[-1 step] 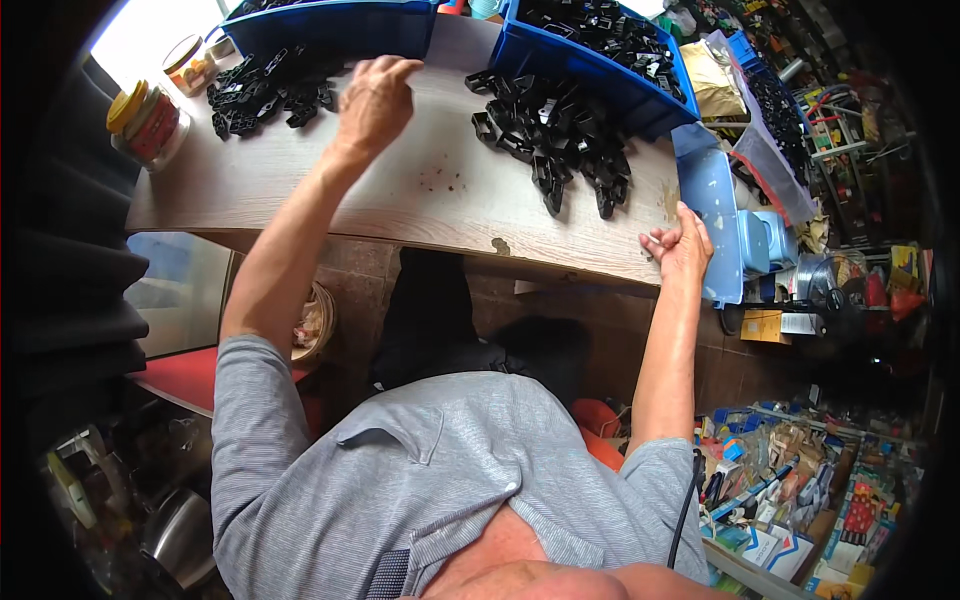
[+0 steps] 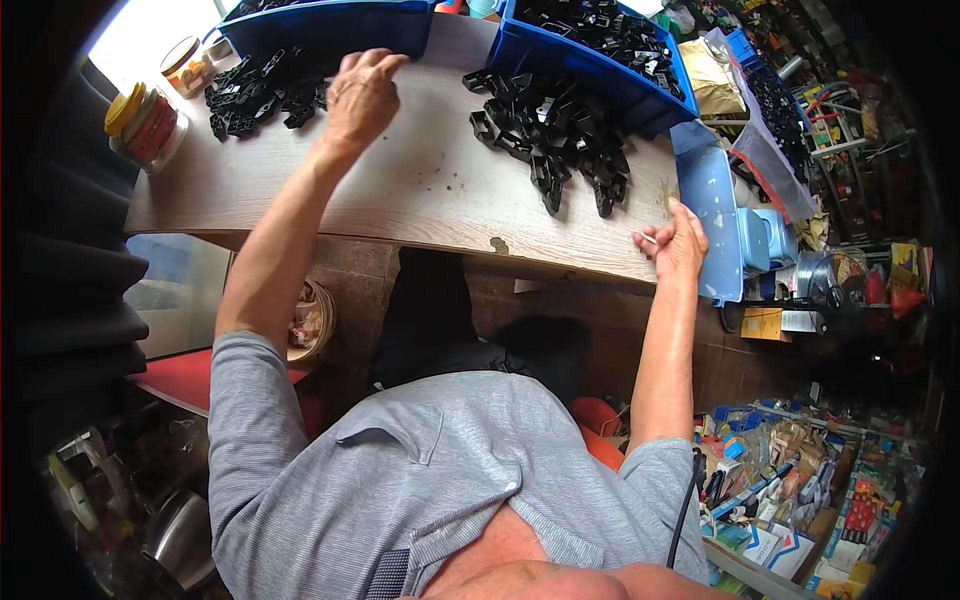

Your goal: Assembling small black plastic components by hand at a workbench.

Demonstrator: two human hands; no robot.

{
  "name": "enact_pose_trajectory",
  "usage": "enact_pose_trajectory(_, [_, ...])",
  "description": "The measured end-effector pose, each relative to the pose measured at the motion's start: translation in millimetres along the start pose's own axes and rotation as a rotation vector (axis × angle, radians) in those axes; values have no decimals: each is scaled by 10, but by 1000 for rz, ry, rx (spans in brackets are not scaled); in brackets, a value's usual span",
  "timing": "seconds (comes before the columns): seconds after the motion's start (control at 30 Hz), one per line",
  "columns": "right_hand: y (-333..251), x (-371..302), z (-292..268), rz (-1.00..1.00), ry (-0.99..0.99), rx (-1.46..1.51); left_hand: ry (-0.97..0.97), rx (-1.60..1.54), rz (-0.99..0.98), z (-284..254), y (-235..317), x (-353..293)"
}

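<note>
Over the right edge of the left pile of small black plastic parts (image 2: 250, 98), my left hand (image 2: 362, 100) is closed, its fingers curled down and partly hidden by the back of the hand. I cannot see what they hold. A larger pile of black plastic parts (image 2: 550, 130) lies to the right on the wooden table (image 2: 400, 205). My right hand (image 2: 682, 240) rests at the table's right front corner with curled fingers. Something small and whitish shows between them, too small to name.
Blue bins (image 2: 330, 30) with black parts stand at the back, one of them a blue bin (image 2: 590, 85) behind the right pile. A yellow-lidded jar (image 2: 148, 130) is at the left. Brown crumbs (image 2: 440, 185) lie mid-table. A light-blue tray (image 2: 712, 205) borders the right edge.
My left hand has shifted slightly left, toward the left pile. My right hand has moved a little left. The piles look the same.
</note>
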State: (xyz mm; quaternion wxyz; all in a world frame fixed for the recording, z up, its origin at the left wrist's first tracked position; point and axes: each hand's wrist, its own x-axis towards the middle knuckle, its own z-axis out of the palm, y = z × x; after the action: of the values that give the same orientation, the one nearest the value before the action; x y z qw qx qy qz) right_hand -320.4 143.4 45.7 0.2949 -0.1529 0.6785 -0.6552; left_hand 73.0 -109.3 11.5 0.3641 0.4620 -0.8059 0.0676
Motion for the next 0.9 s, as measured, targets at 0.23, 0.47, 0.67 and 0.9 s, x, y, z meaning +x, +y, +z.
enact_pose_trajectory(0.23, [163,-472,639,134,-370,-130,-371,242,133,53,-445,96])
enact_pose_trajectory(0.47, [83,-690,1011,190,-406,-480,-366,56,144,-63,71,-297])
enact_pose_trajectory(0.67, [148,-712,1064,126,-440,-490,-466,18,206,-342,496,-464])
enact_pose_trajectory(0.9, [163,-727,988,121,-473,-473,-503,-7,338,-486,633,-540])
